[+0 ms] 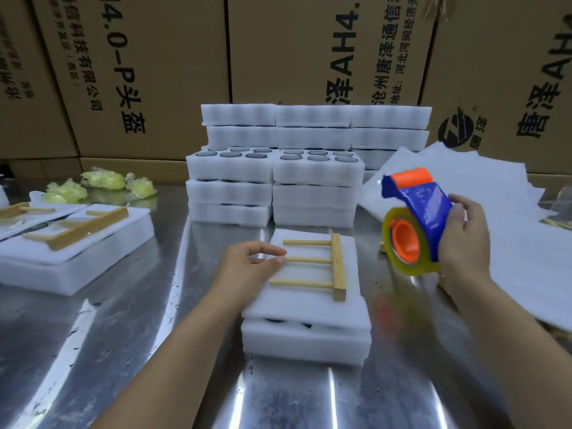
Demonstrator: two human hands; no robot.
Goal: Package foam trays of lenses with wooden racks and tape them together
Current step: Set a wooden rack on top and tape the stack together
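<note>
The wooden rack [322,267] lies loose atop the stacked foam trays [306,339]. The left hand [247,267] is at the stack's left edge, fingers nearly straight, tips touching a dowel, gripping nothing. Right of the stack, the right hand [464,239] wraps the tape dispenser [414,221] in the air — under so light a hold, dragging tape could skid the rack or shift the trays.

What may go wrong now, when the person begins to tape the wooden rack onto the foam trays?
1. The wooden rack lies untaped on the foam tray stack, steadied only by the left hand at its pegs; the tape's pull may shift it.
2. The right hand holds the tape dispenser beside the stack; the left hand may lie in the tape's path and stick.
</note>
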